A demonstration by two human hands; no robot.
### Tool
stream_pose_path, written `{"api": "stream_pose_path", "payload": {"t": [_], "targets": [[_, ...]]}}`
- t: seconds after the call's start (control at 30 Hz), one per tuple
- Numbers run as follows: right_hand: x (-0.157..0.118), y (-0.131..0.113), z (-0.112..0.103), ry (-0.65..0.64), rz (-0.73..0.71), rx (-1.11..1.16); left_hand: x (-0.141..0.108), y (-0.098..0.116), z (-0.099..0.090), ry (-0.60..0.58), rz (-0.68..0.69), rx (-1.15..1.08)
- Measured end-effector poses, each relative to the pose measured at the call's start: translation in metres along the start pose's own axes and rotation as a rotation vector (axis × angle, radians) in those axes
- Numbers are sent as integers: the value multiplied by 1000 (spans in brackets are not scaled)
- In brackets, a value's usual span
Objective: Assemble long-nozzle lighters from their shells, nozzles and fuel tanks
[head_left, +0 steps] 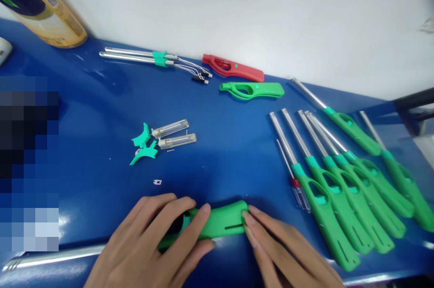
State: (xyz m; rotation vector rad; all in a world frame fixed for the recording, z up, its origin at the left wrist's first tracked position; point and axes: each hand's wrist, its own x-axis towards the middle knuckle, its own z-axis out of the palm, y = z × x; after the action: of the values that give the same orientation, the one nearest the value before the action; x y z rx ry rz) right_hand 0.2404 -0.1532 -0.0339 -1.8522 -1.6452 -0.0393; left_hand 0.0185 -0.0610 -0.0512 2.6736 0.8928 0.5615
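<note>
A green gas lighter (pixel 224 221) lies crosswise near the table's front edge, its long metal tube (pixel 54 258) reaching out to the left. My left hand (pixel 152 240) is closed over its trigger part, covering much of the green body. At the handle's right end, my right hand (pixel 283 245) grips the tip between thumb and fingers. Just beyond my left hand sits a small pale pink clip (pixel 157 182). Farther back are turquoise triggers (pixel 145 143), two clear fuel tanks (pixel 174 129) and a tiny pin (pixel 170 150).
Several green lighters (pixel 339 184) lie fanned out on the right, with a screwdriver (pixel 299 194) beside them. Along the back are metal tubes with wires (pixel 135 56), a red lighter shell (pixel 233 68) and a green shell (pixel 254 90). A yellow can (pixel 64 21) stands back left.
</note>
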Motion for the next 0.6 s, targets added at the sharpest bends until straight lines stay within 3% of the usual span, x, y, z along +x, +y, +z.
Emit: {"api": "stream_pose_path", "payload": {"t": [0.37,0.6], "targets": [[3,2,6,15,-15,22,4,-1,1,9,4,-2],[6,1,2,-24,140,119,7,-3,0,12,18,-9]]}}
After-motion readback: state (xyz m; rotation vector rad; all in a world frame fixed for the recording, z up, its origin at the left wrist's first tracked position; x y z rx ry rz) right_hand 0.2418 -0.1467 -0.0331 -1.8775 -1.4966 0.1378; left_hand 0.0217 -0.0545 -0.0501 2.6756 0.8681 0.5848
